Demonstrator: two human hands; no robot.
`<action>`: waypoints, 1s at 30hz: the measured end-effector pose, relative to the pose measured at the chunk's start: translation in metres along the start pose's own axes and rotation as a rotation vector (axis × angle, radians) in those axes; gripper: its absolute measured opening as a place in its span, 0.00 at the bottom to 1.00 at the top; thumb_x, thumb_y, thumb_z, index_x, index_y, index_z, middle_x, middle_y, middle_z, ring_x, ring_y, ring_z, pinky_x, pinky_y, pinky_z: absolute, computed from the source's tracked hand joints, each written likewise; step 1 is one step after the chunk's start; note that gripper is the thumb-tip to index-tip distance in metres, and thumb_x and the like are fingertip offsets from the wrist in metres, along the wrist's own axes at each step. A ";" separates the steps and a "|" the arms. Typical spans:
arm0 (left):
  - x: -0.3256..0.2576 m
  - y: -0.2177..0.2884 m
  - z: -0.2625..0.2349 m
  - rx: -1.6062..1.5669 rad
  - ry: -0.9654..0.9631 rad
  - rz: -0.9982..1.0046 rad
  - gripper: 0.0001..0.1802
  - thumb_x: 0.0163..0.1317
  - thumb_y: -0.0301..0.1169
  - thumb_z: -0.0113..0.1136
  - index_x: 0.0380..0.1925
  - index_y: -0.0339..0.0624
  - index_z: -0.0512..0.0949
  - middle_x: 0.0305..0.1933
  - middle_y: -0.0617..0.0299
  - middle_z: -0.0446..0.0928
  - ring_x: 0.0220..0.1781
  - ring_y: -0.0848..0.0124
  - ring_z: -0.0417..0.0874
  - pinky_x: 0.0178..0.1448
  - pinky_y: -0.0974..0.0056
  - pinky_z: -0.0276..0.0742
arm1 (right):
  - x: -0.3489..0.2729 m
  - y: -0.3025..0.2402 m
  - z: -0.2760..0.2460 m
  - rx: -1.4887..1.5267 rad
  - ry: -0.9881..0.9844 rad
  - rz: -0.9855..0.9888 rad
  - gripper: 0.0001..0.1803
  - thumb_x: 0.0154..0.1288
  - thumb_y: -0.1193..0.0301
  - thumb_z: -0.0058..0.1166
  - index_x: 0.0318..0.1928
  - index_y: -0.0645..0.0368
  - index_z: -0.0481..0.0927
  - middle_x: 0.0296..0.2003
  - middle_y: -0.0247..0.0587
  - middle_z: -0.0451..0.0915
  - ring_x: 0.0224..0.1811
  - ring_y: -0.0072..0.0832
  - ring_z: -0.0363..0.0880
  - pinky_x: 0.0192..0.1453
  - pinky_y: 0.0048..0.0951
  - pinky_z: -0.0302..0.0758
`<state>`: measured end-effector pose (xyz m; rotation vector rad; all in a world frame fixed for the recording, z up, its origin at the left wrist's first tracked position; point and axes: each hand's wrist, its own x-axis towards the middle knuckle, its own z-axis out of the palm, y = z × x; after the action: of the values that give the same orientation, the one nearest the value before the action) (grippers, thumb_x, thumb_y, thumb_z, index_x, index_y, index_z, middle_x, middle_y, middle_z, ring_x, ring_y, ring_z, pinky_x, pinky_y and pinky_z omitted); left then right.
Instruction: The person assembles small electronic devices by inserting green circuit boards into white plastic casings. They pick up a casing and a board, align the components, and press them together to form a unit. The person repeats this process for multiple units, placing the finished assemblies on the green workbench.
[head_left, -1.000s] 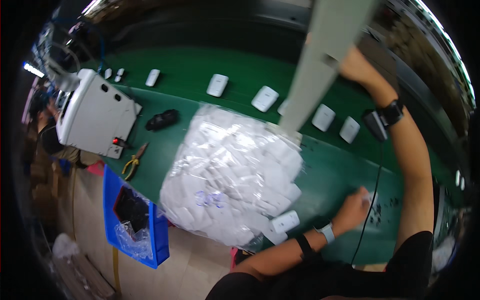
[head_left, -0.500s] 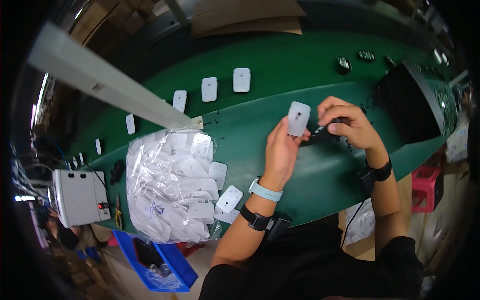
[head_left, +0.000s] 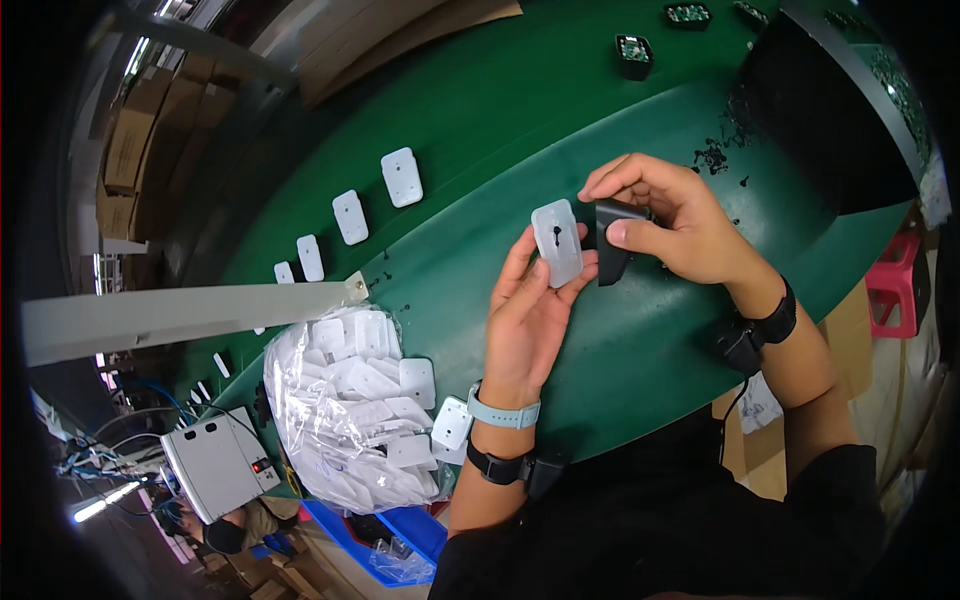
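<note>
My left hand (head_left: 523,320) grips a white rounded plastic cover (head_left: 565,262) by its lower edges, palm up. A small black piece (head_left: 557,235) sits in the middle of that cover. Just to its right, my right hand (head_left: 685,220) pinches a black plastic housing (head_left: 613,245) between thumb and fingers. The housing is held close beside the cover; whether they touch I cannot tell. Small loose black parts (head_left: 712,157) lie scattered on the green table (head_left: 620,340) beyond my right hand.
A clear bag (head_left: 345,400) of white covers stands left of my forearm. More white covers (head_left: 402,178) line the far green strip, where black housings with circuit boards (head_left: 634,57) also stand. A metal post (head_left: 200,312) juts in from the left. A black bin (head_left: 830,120) stands right.
The view has turned and shifted. A black housing is now in my right hand, where a small slim item was between the fingers before. My left hand still holds the white cover.
</note>
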<state>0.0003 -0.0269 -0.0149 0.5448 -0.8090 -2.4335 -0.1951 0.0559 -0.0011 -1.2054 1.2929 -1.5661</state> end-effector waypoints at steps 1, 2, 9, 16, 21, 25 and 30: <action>0.000 -0.001 -0.001 -0.010 0.014 -0.001 0.26 0.77 0.29 0.48 0.72 0.38 0.62 0.70 0.44 0.70 0.68 0.57 0.75 0.72 0.52 0.70 | 0.000 0.000 0.001 -0.017 -0.005 -0.022 0.14 0.65 0.78 0.63 0.51 0.62 0.80 0.49 0.35 0.81 0.46 0.20 0.78 0.50 0.23 0.76; 0.001 -0.003 -0.002 -0.020 0.028 -0.001 0.26 0.76 0.28 0.49 0.73 0.39 0.62 0.69 0.43 0.71 0.68 0.57 0.76 0.72 0.52 0.70 | 0.000 -0.001 0.001 -0.076 -0.014 -0.026 0.14 0.64 0.78 0.62 0.50 0.62 0.80 0.50 0.37 0.80 0.48 0.22 0.78 0.52 0.25 0.76; -0.001 -0.004 0.002 0.196 0.074 0.012 0.28 0.73 0.24 0.53 0.72 0.37 0.62 0.67 0.47 0.73 0.69 0.59 0.74 0.74 0.51 0.67 | 0.001 -0.006 0.006 -0.358 -0.024 -0.136 0.15 0.60 0.77 0.64 0.49 0.63 0.82 0.52 0.44 0.81 0.52 0.32 0.81 0.56 0.32 0.78; -0.002 -0.007 -0.001 0.250 0.056 0.039 0.25 0.72 0.22 0.54 0.68 0.35 0.67 0.65 0.48 0.76 0.68 0.62 0.76 0.73 0.53 0.69 | 0.000 -0.004 0.010 -0.333 -0.007 -0.115 0.16 0.58 0.76 0.67 0.48 0.62 0.82 0.53 0.44 0.81 0.53 0.34 0.82 0.57 0.34 0.78; -0.003 -0.007 0.002 0.312 0.054 0.050 0.23 0.71 0.19 0.55 0.66 0.33 0.70 0.64 0.49 0.77 0.67 0.63 0.76 0.72 0.57 0.71 | 0.000 0.000 0.010 -0.374 0.017 -0.203 0.15 0.57 0.76 0.68 0.47 0.62 0.84 0.50 0.43 0.81 0.48 0.32 0.82 0.51 0.29 0.79; -0.005 -0.010 -0.005 0.393 0.049 0.125 0.24 0.67 0.16 0.58 0.63 0.32 0.72 0.63 0.50 0.77 0.66 0.63 0.78 0.70 0.59 0.72 | 0.000 0.004 0.010 -0.334 -0.005 -0.215 0.16 0.57 0.78 0.68 0.47 0.62 0.84 0.50 0.43 0.81 0.48 0.32 0.82 0.51 0.30 0.79; 0.000 -0.016 -0.002 0.568 0.100 0.393 0.24 0.62 0.12 0.64 0.59 0.29 0.76 0.63 0.49 0.75 0.63 0.64 0.80 0.58 0.64 0.83 | -0.003 0.007 0.019 -0.056 0.102 -0.064 0.15 0.61 0.81 0.65 0.49 0.63 0.83 0.51 0.41 0.81 0.49 0.25 0.82 0.50 0.26 0.81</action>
<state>-0.0039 -0.0166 -0.0266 0.6326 -1.4243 -1.7953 -0.1759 0.0528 -0.0078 -1.2258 1.3836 -1.6667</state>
